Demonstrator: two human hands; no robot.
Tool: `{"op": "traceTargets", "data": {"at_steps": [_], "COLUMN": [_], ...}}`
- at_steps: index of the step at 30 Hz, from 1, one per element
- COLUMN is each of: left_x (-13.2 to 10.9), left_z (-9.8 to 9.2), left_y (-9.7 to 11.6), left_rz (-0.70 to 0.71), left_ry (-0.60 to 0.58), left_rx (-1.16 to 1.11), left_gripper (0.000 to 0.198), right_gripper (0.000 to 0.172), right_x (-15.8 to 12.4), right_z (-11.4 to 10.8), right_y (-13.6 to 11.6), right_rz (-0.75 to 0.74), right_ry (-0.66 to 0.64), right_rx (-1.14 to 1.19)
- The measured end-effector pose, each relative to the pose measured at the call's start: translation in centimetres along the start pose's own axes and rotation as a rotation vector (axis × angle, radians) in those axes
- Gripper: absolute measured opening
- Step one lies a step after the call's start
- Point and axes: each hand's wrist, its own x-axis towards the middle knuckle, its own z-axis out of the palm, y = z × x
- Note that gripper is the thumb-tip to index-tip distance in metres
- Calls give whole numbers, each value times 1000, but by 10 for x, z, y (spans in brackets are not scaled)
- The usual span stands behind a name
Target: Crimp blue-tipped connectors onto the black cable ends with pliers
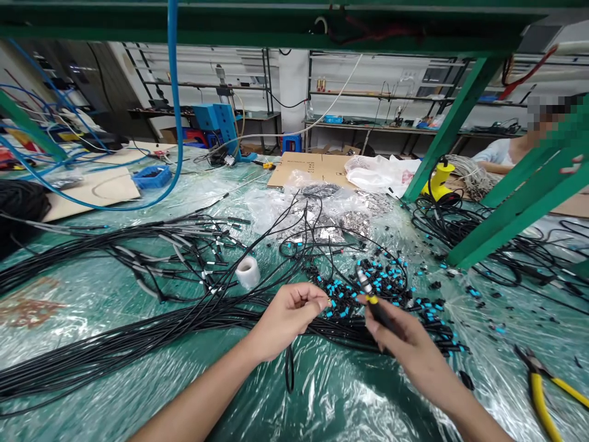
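Left hand (288, 320) curls closed at six o'clock, its fingers hiding whatever it may hold, while the right hand (407, 351) pinches a black connector (380, 314) with a yellow collar and a metal tip between thumb and fingers. The connector looks light, small and stiff, and its black body seems the safest place to grip, away from the tip. The thin black cables (138, 344) running under both hands look flexible and prone to snagging on one another. Blue-and-black plugs (381, 285) lie scattered just past the hands at twelve o'clock, and yellow-handled pliers (537, 387) rest at four. Clear plastic sheeting (294, 405) covers the green table. Farther out sit a tape roll (247, 272), bagged silver parts (322, 224) and flattened cardboard (313, 169). A co-worker's shoulder (494, 153) shows at two o'clock, with metal shelving (381, 95) along the far wall.
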Motion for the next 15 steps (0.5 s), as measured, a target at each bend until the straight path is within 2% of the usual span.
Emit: {"op": "traceTargets", "data": {"at_steps": [4, 7, 10, 15], "left_x": [-9, -12, -7, 17], "left_z": [5, 6, 0, -23], "left_y": [12, 26, 43, 76], "left_rz": [-70, -39, 36, 119], "left_ry": [-55, -81, -69, -11], "left_rx": [-194, -283, -223, -110], "left_gripper": [21, 17, 12, 13], "right_gripper": [46, 44, 44, 47], "right_x": [16, 24, 28, 31], "right_z": [-28, -45, -55, -59], "right_y": [10, 17, 21, 23], "right_rz": [-109, -167, -194, -195], "right_ry": [403, 596, 671, 670], "right_rx": [81, 168, 229, 293]}}
